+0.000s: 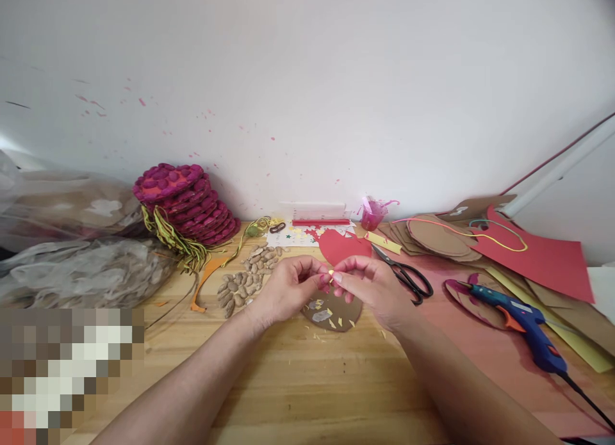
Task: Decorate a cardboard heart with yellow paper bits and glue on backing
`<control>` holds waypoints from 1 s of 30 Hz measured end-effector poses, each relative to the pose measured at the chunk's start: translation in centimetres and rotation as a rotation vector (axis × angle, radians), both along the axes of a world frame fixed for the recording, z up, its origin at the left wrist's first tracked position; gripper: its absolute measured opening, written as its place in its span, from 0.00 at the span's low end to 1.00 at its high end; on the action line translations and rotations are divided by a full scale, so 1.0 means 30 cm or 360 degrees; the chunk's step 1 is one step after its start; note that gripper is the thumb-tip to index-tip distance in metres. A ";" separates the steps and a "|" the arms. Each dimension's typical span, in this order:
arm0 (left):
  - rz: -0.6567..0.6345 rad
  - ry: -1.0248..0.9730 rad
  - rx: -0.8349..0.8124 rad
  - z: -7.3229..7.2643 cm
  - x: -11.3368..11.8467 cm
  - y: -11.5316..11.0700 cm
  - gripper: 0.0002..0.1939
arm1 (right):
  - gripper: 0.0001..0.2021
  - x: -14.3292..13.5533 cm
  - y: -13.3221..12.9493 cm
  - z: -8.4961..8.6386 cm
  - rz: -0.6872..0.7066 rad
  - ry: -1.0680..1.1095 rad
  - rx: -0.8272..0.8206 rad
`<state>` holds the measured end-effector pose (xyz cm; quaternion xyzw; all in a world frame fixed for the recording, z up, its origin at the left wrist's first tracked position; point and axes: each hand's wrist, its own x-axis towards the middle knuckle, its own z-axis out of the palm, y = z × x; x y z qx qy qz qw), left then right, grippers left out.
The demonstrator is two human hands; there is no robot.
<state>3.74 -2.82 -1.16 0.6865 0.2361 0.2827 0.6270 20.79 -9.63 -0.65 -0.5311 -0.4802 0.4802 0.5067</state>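
My left hand [298,282] and my right hand [362,283] meet fingertip to fingertip, both pinching a small pale yellow piece [331,273]. Below them lies a round brown cardboard disc [343,317] with small yellow scraps and a greyish patch on it. Just behind my hands is a red paper shape [343,245], partly covered by my fingers. Unshelled peanuts [235,290] lie in clusters to the left of my left hand. Black-handled scissors [410,280] rest right of my right hand.
Magenta-covered discs [192,205] are stacked at back left, near plastic bags [86,272]. A pink-stained cup [371,214] stands by the wall. A blue glue gun [523,317], cardboard discs [439,237] and red paper [552,259] are on the right.
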 end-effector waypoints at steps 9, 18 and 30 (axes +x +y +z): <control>-0.0049 -0.0075 -0.0033 -0.004 -0.003 0.014 0.10 | 0.10 0.002 0.001 -0.001 0.0044 0.0161 0.0011; -0.0169 -0.0157 -0.0202 -0.001 -0.013 0.012 0.11 | 0.11 0.007 -0.007 0.023 0.0186 0.0330 -0.0145; -0.0006 -0.0121 -0.0480 0.002 0.002 0.000 0.15 | 0.08 -0.019 -0.007 0.006 -0.0306 -0.0361 0.0205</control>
